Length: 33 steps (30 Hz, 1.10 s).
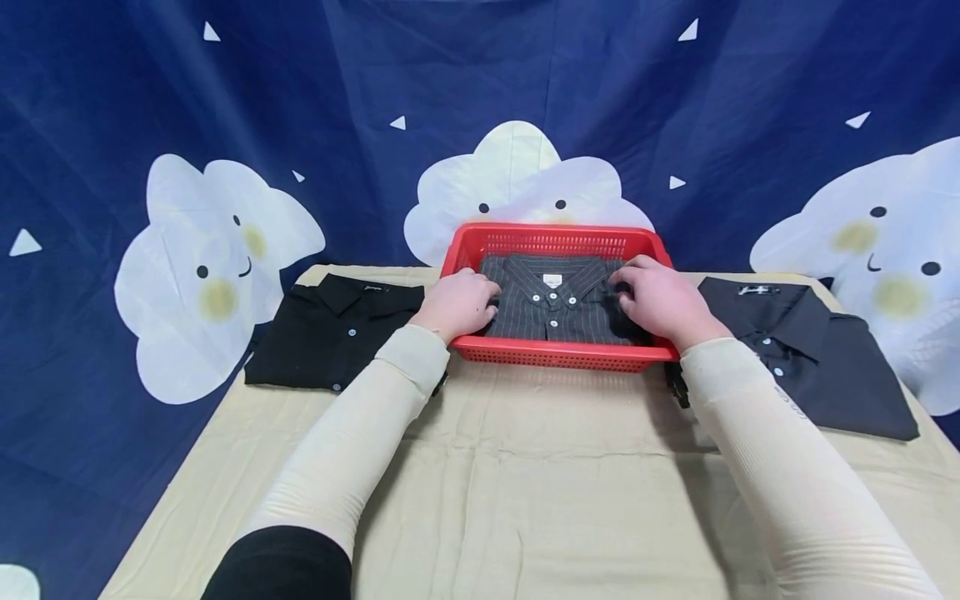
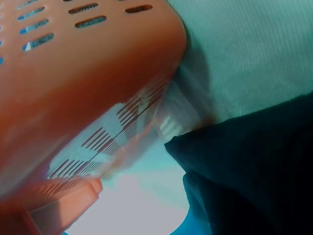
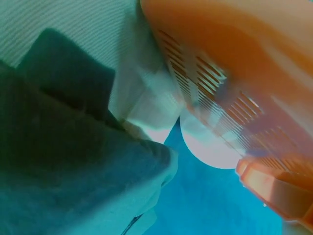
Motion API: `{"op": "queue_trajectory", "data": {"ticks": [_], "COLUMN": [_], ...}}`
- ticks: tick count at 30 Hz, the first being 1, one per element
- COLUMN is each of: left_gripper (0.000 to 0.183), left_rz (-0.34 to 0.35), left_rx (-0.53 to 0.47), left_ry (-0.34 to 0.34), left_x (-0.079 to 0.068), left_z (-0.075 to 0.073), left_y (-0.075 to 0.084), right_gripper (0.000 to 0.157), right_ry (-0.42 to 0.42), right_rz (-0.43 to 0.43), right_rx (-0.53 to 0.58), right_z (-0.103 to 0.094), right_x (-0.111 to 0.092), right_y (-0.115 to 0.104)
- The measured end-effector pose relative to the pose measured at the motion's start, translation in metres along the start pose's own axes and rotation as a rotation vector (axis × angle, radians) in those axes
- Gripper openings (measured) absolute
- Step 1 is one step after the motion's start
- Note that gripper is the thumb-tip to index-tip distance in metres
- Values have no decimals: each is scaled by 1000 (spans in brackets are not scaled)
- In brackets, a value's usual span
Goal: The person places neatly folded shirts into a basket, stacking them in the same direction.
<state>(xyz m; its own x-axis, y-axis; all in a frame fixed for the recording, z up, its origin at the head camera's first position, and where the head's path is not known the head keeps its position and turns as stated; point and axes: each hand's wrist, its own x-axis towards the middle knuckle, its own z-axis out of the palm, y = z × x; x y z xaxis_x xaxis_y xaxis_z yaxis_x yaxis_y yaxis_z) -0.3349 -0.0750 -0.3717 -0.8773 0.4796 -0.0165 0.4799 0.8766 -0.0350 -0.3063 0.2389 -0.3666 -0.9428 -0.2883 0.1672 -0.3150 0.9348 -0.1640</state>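
Striped shirt [image 1: 562, 304]: folded flat inside the basket, at 12 o'clock from the person; collar towards 12, white buttons running down the middle, a pale tag [image 1: 552, 281] in the neck.
Basket [image 1: 555, 359]: red, slotted walls, on the bench; its far rim is close to the backdrop (the wrist views render it orange).
Left hand [image 1: 459, 302]: over the basket's 9 o'clock end, fingers bent inward at the shirt's edge; I cannot tell whether they grip cloth or only rest there.
Right hand [image 1: 663, 302]: over the 3 o'clock end, fingers bent down by the opposite edge; again I cannot tell if anything is pinched.
Black shirt [image 1: 322, 342]: folded on the bench, between 8 and 9 o'clock from the basket, partly behind the left forearm.
Dark shirt [image 1: 832, 358]: also folded, between 3 and 4 o'clock from the basket, collar towards 12, partly behind the right forearm.
Sleeves [image 1: 795, 467]: cream on both forearms, with a black one above the left.
Bench [image 1: 570, 467]: under a creased cream cloth, stretching to 6 o'clock.
Backdrop [image 1: 360, 100]: dark blue at 12 o'clock, printed with white clouds [image 1: 517, 158] and small triangles.
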Motion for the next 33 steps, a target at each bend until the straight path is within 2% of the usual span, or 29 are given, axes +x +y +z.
{"op": "queue_trajectory", "data": {"ticks": [3, 7, 10, 13, 16, 19, 22, 24, 26, 29, 31, 33], "left_gripper": [38, 24, 20, 22, 25, 23, 20, 20, 22, 27, 33, 40], "left_rz": [10, 28, 45, 63, 82, 83, 83, 80, 53, -49, -140, -224], "left_rx": [51, 103, 88, 15, -94, -273, -471, -555, -584, -574, -575, -558], "left_ry": [-39, -51, -24, 39, 154, 349, 554, 631, 657, 635, 590, 532], "left_x": [-2, -3, -2, -1, -3, -13, -29, -42, -55, -76, -91, -106], "left_z": [-1, -2, -3, -4, -6, -8, -12, -17, -23, -28, -28, -24], "left_y": [1, 1, 1, 0, -2, -5, -10, -16, -27, -57, -82, -110], "right_gripper": [31, 29, 26, 24, 24, 22, 20, 18, 20, 25, 29, 33], "right_ry": [-11, -17, -10, -16, -6, 116, 302, 366, 315, 77, -92, -216], "right_rz": [12, 19, 22, 21, 0, -57, -127, -175, -220, -272, -272, -258], "right_rx": [15, 29, 32, 43, 79, 118, 234, 364, 561, 864, 994, 1047], "right_z": [-3, -7, -8, -8, -6, -3, -8, -14, -20, -16, -7, 5], "right_x": [1, 1, 2, 1, 0, -8, -24, -37, -52, -71, -80, -84], "right_y": [-2, -5, -5, -2, 2, 1, -23, -50, -83, -129, -153, -170]}}
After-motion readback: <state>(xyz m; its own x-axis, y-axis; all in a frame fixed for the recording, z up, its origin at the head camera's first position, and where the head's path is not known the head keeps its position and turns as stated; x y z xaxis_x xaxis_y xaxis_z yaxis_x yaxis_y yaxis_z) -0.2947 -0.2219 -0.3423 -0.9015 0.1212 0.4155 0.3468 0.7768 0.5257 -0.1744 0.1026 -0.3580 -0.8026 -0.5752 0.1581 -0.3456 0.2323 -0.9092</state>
